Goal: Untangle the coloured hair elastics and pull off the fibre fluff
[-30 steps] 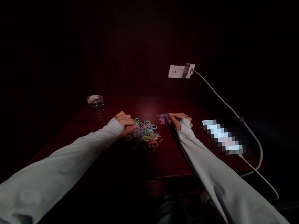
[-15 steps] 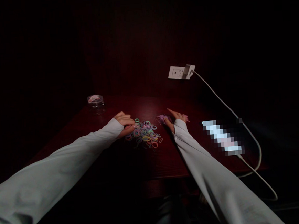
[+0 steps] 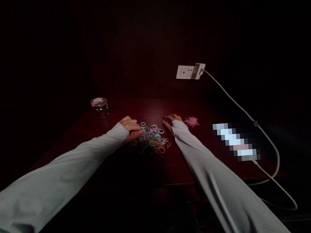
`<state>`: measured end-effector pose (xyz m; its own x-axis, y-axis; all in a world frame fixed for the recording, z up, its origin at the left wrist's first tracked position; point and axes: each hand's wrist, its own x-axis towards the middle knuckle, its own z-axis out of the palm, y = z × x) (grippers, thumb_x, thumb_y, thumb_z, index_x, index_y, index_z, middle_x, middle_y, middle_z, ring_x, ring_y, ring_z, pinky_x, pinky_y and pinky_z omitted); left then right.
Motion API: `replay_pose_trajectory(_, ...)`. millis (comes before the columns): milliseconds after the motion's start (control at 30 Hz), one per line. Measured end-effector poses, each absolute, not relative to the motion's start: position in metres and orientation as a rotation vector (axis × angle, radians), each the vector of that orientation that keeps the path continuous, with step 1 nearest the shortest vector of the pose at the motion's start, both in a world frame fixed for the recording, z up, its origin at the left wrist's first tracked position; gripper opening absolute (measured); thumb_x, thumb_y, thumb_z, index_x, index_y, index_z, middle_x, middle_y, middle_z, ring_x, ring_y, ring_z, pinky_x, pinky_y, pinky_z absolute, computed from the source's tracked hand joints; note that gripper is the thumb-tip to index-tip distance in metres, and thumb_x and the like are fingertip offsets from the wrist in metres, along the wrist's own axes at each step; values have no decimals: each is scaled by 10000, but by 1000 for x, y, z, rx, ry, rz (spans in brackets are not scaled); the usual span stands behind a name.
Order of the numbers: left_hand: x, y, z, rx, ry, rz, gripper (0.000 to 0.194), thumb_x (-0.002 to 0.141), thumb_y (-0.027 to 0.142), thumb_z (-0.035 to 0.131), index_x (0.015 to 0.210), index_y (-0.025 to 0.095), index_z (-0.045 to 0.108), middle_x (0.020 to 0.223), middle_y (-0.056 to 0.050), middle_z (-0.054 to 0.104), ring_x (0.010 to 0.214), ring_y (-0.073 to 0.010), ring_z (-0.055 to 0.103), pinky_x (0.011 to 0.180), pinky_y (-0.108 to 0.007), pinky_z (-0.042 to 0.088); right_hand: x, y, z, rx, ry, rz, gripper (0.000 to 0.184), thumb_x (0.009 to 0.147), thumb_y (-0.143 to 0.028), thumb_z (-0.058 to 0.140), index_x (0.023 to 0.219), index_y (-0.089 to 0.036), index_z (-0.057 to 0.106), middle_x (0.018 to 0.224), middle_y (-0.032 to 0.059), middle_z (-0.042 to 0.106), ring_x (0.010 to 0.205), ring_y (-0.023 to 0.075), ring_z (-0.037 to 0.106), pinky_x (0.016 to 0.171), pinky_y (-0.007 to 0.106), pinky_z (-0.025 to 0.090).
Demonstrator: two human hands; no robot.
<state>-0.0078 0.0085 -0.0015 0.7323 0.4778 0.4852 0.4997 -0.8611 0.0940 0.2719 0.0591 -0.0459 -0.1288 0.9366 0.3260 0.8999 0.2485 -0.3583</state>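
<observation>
A loose heap of small coloured hair ties (image 3: 153, 137) lies mid-table, in green, yellow, orange, purple and pink. My left hand (image 3: 131, 128) rests against its left side with curled fingers; the fingertips dip into the ties, and what they pinch is hidden. Right of the heap, my right hand (image 3: 172, 121) bends its thumb and fingers round a small purple bunch of hair ties (image 3: 167, 122), mostly covered by the hand. A separate pink bunch of hair ties (image 3: 191, 121) sits just right of that hand, apart from it.
A clear round jar (image 3: 100, 107) with a pink-patterned lid stands at the back left of the dark red table (image 3: 162, 169). At the right lies a phone (image 3: 235, 142) with a pixelated screen, its white cable (image 3: 230, 95) running to a charger in the wall socket (image 3: 187, 72).
My right hand has shifted left off the pink bunch, which now shows fully, and its spread thumb and finger have closed in on the purple bunch. The left hand stays almost still.
</observation>
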Motion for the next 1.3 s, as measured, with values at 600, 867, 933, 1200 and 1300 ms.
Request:
replay_pose_trajectory(600,-7,4,2,-2869,-862,-773,414,1044,280,415,641,189,430,607,36,504,672,-138,454,801,-318,318,265,64,-33,-1690,-1737,98,430,1081,-343,383,1070,-235,800,1207,82,739,1161,258,592,990,389,420)
replay_pose_trajectory(867,-6,13,-2,-2885,-1283,-1188,464,1026,381,423,663,178,629,639,15,574,669,-141,515,808,-301,396,255,23,-26,-1217,-1865,32,353,1034,-457,506,1000,-260,797,1023,58,739,1054,237,572,971,369,413)
replay_pose_trajectory(933,-7,15,-2,-2889,-1461,-1418,482,1020,424,433,655,179,629,625,9,568,620,-138,493,688,-278,389,239,0,-22,-1077,-2053,85,241,969,-466,643,1044,-294,794,1046,39,735,1064,231,556,990,361,404)
replay_pose_trajectory(1200,-10,31,-10,-2817,-1697,-1757,491,955,531,506,616,192,611,548,-2,497,540,-135,426,539,-263,329,185,-33,-19,-995,-2159,242,126,891,-362,779,1016,-350,793,1068,-27,751,1066,209,511,976,360,336)
replay_pose_trajectory(1300,-10,35,-13,-2883,-1707,-1738,507,910,594,527,603,198,608,513,2,476,510,-137,420,510,-264,312,173,-28,-23,-1061,-2144,221,101,919,-388,747,1002,-346,788,1047,-31,748,1058,208,492,960,361,315)
